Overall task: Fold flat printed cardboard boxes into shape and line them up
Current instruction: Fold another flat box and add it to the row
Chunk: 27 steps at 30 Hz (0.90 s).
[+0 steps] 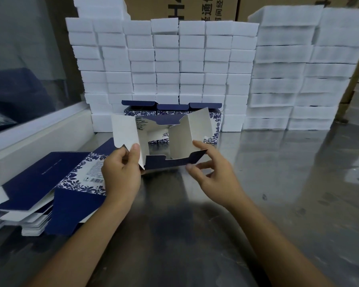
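Note:
I hold a half-opened cardboard box (pixel 170 162), navy with blue floral print and white inside, above the steel table (pixel 278 183), its open end facing me with flaps spread. My left hand (pixel 121 172) grips its left corner, thumb on the white left flap. My right hand (pixel 211 175) pinches the navy bottom flap at the right, index finger on the inner edge. A stack of flat printed boxes (pixel 42 189) lies at the left. Folded boxes (pixel 215 129) stand in a row behind the held one, lids up.
Tall stacks of white foam blocks (pixel 174 65) form a wall across the back of the table, with larger stacks (pixel 298 69) at the right. Brown cartons (pixel 174 9) stand behind them. A white ledge (pixel 39 129) and window run along the left.

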Each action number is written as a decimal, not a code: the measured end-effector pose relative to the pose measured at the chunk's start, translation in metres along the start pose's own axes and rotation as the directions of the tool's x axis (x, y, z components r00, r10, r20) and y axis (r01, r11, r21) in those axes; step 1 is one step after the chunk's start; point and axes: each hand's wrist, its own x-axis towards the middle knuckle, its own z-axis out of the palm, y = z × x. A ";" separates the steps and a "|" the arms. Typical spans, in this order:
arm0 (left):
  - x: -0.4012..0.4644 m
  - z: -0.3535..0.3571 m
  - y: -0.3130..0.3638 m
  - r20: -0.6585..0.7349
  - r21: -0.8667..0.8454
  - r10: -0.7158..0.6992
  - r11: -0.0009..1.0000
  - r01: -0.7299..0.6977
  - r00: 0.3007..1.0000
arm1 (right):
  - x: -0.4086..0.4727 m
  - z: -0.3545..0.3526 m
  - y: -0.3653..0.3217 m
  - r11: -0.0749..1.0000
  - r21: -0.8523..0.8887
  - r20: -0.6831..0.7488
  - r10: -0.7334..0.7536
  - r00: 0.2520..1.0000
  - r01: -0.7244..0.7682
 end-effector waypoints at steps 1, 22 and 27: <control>0.000 0.001 0.000 0.006 0.010 0.000 1.000 0.000 1.000 | 0.000 0.001 -0.001 1.000 0.009 -0.031 -0.002 1.000 0.002; -0.022 0.009 -0.003 0.203 0.328 0.308 0.873 -0.361 0.930 | 0.001 0.011 -0.004 0.992 0.069 -0.511 0.129 0.850 -0.109; -0.036 0.022 -0.003 0.226 0.103 -0.001 0.994 -0.023 0.974 | -0.001 0.019 0.005 0.899 0.271 -0.394 0.430 0.812 -0.344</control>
